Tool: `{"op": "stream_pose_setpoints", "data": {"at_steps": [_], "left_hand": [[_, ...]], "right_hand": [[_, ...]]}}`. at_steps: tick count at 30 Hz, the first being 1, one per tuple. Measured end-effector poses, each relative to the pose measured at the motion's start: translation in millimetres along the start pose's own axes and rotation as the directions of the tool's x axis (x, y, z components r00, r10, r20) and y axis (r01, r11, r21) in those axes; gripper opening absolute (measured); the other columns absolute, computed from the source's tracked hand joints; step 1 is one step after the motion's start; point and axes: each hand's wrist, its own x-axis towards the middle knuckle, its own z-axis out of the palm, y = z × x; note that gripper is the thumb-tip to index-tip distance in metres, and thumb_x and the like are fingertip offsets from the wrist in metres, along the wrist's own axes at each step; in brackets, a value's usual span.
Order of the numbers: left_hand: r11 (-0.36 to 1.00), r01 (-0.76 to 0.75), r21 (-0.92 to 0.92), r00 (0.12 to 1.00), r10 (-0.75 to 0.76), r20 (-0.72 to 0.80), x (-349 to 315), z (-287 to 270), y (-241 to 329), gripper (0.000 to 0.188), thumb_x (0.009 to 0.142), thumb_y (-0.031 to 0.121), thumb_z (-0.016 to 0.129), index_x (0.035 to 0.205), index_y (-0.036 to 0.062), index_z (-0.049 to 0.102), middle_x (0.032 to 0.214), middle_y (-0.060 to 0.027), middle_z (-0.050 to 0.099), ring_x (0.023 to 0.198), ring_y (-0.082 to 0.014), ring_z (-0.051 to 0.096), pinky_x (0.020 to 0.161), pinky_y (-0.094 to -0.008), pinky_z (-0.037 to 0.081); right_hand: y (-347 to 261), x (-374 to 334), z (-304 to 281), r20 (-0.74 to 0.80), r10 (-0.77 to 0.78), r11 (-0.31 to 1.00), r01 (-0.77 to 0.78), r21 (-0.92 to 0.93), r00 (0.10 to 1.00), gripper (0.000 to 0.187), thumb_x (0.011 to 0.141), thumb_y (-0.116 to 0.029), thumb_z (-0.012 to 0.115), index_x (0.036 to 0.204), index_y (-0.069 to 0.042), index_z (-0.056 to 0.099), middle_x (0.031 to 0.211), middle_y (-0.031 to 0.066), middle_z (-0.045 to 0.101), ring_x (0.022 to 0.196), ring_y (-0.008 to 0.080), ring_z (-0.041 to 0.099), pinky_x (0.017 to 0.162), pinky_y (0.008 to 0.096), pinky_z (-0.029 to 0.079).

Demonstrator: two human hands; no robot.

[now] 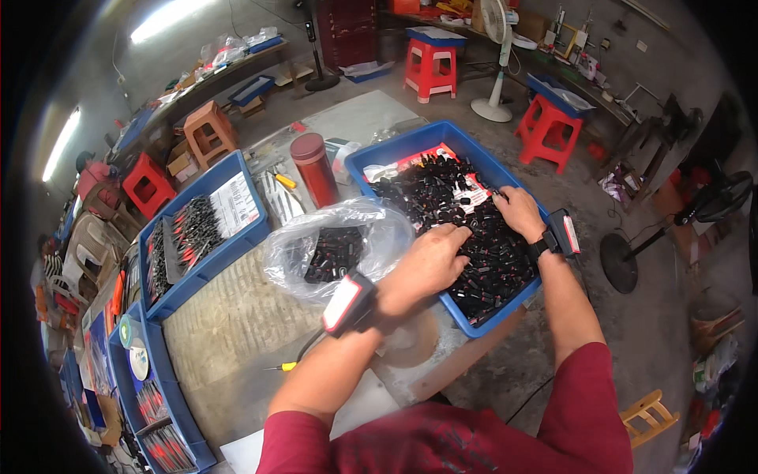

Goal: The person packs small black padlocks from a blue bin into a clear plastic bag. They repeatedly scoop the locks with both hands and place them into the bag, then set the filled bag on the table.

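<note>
Small black plastic parts, some with red or shiny bits, fill a deep blue bin in front of me. My left hand rests on the near left of the pile, its fingers apart and loosely bent over the parts. At the bin's right side, my right hand reaches onto the pile with its fingers curled together. Whatever lies between those fingers is hidden. Just left of my left hand stands a clear plastic bag, open at the top, with similar black parts inside.
Behind the bag stands a dark red lidded cylinder. Another blue bin at left holds thin dark pieces and a printed sheet. A yellow-handled tool lies near my left forearm. Red stools and a standing fan are beyond.
</note>
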Motion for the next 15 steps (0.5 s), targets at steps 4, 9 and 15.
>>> {"op": "stream_pose_setpoints", "data": {"at_steps": [4,9,15], "left_hand": [[0.935,0.2,0.292,0.928,-0.277,0.251,20,20,-1,0.073,0.069,0.037,0.073,0.126,0.0016,0.045,0.12,-0.0247,0.051,0.112,-0.0418,0.049,0.093,-0.0447,0.043],[0.858,0.296,0.419,0.826,-0.451,0.34,33,28,-9,0.106,0.057,0.059,0.075,0.142,0.0141,0.032,0.13,-0.0218,0.046,0.116,-0.0413,0.048,0.095,-0.0466,0.043],[0.878,0.43,0.208,0.789,-0.478,0.386,45,41,-19,0.112,0.055,0.042,0.079,0.144,0.0062,0.022,0.134,-0.0326,0.036,0.119,-0.0466,0.044,0.099,-0.0418,0.04]], "right_hand": [[17,-20,11,0.113,0.073,0.984,-0.053,-0.17,0.991,0.042,0.085,-0.043,0.054,0.108,-0.008,0.06,0.108,0.0202,0.057,0.1,0.0388,0.054,0.082,0.0504,0.046],[-1,-22,9,0.338,0.237,0.947,-0.139,-0.291,0.911,0.065,0.082,-0.062,0.05,0.126,-0.015,0.054,0.12,0.0268,0.05,0.109,0.046,0.047,0.091,0.0514,0.041],[-10,-19,10,0.434,0.242,0.97,-0.215,-0.112,0.868,0.067,0.084,-0.061,0.048,0.127,-0.009,0.052,0.12,0.0319,0.05,0.109,0.0464,0.051,0.09,0.0471,0.043]]}}
